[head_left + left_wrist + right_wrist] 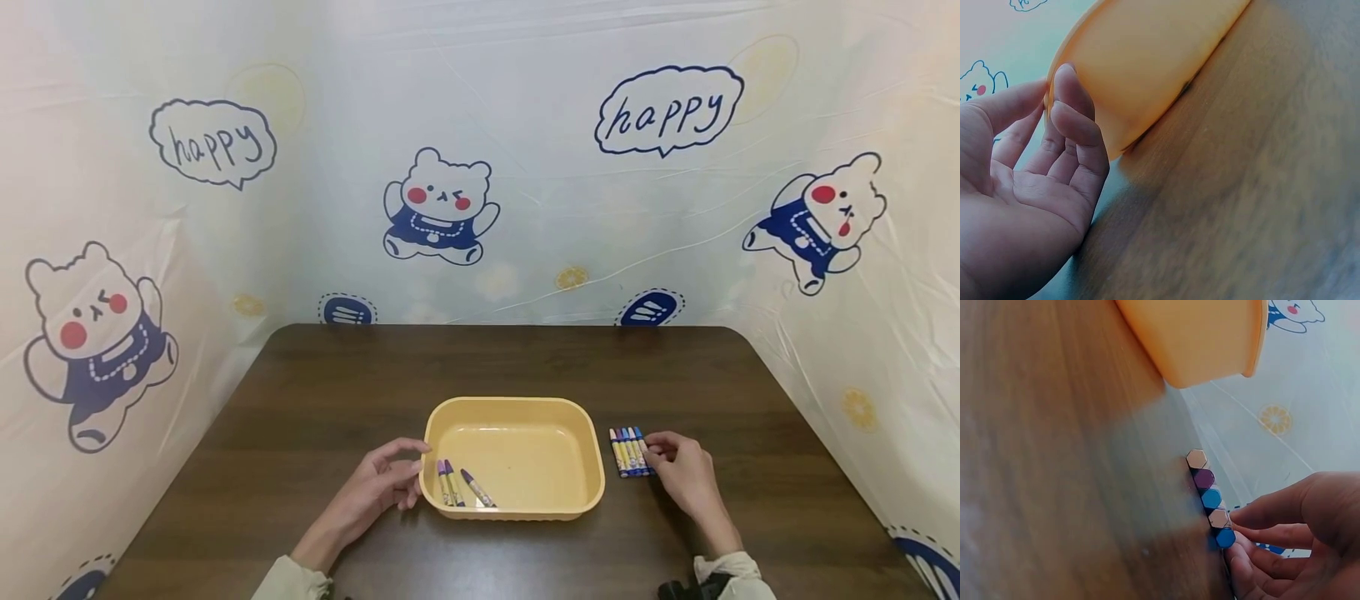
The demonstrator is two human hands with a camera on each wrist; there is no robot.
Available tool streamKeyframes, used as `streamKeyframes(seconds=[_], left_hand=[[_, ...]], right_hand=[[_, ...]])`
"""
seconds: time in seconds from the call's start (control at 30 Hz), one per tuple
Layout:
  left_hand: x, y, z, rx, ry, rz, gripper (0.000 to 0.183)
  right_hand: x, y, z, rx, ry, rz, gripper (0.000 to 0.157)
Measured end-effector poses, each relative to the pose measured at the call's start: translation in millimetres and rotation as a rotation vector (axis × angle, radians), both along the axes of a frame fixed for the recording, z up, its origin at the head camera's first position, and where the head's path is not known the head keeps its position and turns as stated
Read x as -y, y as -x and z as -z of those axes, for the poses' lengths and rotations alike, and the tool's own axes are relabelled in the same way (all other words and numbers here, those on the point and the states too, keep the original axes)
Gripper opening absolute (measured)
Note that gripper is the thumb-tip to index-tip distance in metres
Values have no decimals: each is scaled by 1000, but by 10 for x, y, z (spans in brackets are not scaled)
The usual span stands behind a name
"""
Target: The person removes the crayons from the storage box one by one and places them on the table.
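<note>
A yellow plastic basin [513, 403] stands mid-table, with 3 crayons [451, 483] lying at its left end. My left hand [375, 487] is at the left side of the basin, its thumb and fingertips pinching the rim [1051, 78]. To the right of the basin, several crayons [627, 452] lie side by side in a tight row. Their hexagonal ends [1211, 499] show tan, purple and blue in the right wrist view. My right hand [686, 475] pinches the crayon at the row's right end between thumb and fingers, which partly hide it.
Everything rests on a dark brown wooden table [360, 362] with rounded far corners. A pale printed curtain [525, 233] with bears and "happy" bubbles encloses its back and sides. A dark strap [697, 586] is on my right wrist over a light sleeve.
</note>
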State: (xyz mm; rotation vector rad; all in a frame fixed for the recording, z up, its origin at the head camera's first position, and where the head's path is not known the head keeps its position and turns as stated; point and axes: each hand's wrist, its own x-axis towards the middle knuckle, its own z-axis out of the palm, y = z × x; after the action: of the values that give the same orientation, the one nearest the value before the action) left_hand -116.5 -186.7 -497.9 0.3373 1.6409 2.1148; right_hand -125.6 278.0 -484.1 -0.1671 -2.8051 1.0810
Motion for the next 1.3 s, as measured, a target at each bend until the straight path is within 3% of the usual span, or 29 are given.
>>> streamKeyframes(seconds=[0.93,1.3], left_hand=[[16,9,32,-2,10,-19,35],[12,3,7,-3,1,-2,37]], right_hand=[[21,-50,-23,-43,-21,5,16],[153,-86,-224,-110,-40,22,15]])
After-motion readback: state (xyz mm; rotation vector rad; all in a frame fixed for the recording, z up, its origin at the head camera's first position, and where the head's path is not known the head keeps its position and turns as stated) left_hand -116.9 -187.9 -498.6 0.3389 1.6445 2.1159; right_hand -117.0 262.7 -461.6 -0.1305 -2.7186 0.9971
